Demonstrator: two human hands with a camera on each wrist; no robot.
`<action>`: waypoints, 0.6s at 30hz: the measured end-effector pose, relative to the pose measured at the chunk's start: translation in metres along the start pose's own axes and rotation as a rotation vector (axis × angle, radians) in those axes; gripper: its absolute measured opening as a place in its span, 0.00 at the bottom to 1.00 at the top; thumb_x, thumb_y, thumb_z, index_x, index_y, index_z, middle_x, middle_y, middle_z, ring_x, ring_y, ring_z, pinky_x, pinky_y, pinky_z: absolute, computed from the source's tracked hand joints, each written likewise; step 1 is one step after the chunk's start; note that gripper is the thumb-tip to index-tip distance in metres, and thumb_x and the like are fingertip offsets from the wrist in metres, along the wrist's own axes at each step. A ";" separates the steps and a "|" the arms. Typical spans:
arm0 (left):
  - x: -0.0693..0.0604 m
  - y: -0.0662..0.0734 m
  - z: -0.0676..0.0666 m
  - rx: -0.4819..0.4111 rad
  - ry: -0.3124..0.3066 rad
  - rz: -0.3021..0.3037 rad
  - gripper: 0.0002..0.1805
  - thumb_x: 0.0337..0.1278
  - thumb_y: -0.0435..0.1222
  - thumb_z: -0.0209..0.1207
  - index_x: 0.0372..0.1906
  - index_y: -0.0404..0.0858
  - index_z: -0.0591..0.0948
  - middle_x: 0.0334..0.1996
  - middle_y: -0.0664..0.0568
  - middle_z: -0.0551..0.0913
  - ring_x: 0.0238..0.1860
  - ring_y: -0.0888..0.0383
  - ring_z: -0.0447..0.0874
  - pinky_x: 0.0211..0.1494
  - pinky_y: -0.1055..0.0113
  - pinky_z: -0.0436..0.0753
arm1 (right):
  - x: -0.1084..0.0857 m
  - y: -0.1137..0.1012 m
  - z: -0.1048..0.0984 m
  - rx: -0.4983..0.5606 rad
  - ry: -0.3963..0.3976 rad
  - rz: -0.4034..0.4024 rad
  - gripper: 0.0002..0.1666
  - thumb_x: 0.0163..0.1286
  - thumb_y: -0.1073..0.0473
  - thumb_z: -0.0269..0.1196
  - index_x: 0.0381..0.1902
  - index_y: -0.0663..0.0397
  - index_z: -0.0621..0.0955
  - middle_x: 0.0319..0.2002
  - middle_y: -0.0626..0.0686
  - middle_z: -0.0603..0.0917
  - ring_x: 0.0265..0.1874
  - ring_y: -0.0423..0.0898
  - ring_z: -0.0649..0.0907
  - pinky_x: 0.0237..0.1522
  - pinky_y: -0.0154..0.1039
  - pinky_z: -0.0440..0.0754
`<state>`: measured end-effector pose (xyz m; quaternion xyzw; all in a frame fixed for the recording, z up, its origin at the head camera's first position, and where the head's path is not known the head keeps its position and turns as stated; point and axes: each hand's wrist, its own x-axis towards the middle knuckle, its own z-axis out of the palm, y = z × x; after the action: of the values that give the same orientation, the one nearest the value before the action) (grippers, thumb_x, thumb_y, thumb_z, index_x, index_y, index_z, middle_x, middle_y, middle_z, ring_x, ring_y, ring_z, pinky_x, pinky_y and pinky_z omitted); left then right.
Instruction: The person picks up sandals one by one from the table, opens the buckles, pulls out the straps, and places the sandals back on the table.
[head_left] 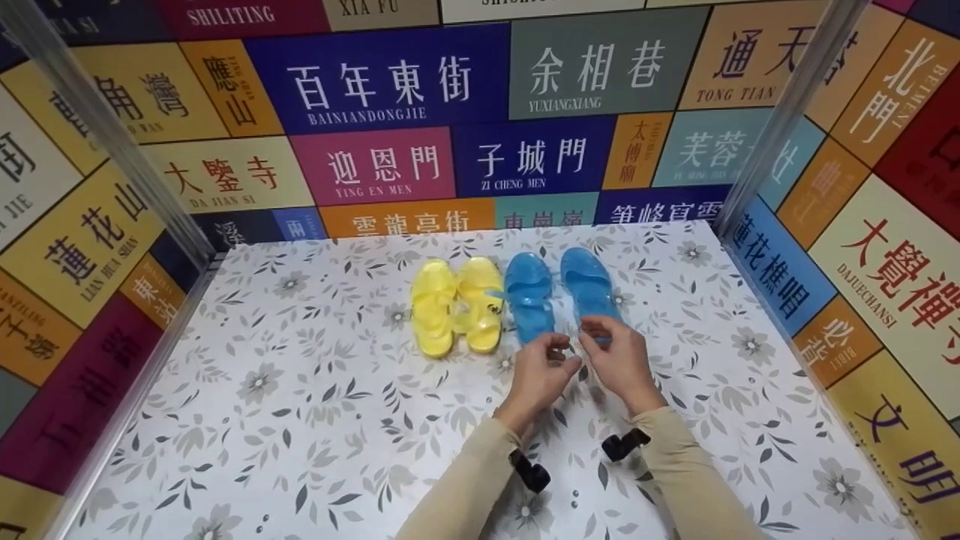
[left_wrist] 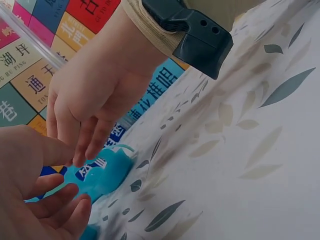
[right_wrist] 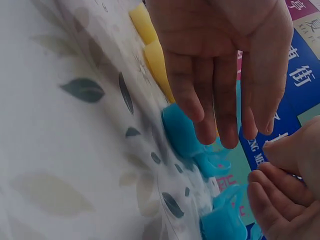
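A pair of blue sandals (head_left: 529, 289) lies on the patterned surface, toes away from the person, one sandal apart from the other. My left hand (head_left: 538, 379) hovers by the near end of the left blue sandal, fingers loosely bent. Beside it, my right hand (head_left: 621, 361) is over the near end of the right blue sandal (head_left: 587, 281) and partly covers it. The fingertips of both hands point toward each other, with a small gap. In the left wrist view the right hand (left_wrist: 95, 90) hangs with relaxed fingers above blue plastic (left_wrist: 112, 172). No held thing shows.
Left of the blue pair, two yellow sandals (head_left: 433, 307) lie side by side, with a small clear and bluish piece at their straps. The white leaf-patterned surface (head_left: 300, 435) ends at walls (head_left: 375, 82) of coloured sign panels, with clear corner posts at left and right.
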<state>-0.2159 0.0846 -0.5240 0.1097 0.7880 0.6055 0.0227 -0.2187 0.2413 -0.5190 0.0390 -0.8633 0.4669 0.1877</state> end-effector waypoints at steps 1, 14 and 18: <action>0.001 0.000 0.001 0.000 -0.007 0.004 0.19 0.61 0.31 0.70 0.56 0.30 0.84 0.52 0.38 0.87 0.49 0.49 0.89 0.50 0.67 0.87 | 0.000 0.001 -0.002 -0.002 0.027 -0.015 0.15 0.70 0.69 0.69 0.54 0.66 0.86 0.48 0.61 0.89 0.47 0.58 0.89 0.49 0.51 0.88; 0.014 -0.001 0.016 0.188 -0.038 -0.046 0.31 0.66 0.36 0.67 0.70 0.26 0.75 0.61 0.37 0.84 0.63 0.46 0.82 0.66 0.56 0.81 | 0.010 0.027 -0.029 -0.106 0.143 0.049 0.19 0.71 0.67 0.68 0.59 0.64 0.83 0.56 0.65 0.82 0.53 0.61 0.83 0.52 0.55 0.84; 0.019 -0.001 0.022 0.245 -0.077 -0.029 0.34 0.67 0.36 0.66 0.71 0.23 0.72 0.57 0.35 0.85 0.59 0.45 0.85 0.62 0.55 0.83 | 0.012 0.040 -0.035 -0.125 -0.023 0.214 0.33 0.72 0.60 0.68 0.71 0.64 0.74 0.66 0.69 0.74 0.65 0.66 0.76 0.65 0.61 0.77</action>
<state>-0.2308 0.1093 -0.5295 0.1232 0.8561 0.4997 0.0481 -0.2294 0.2939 -0.5293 -0.0600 -0.8920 0.4290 0.1290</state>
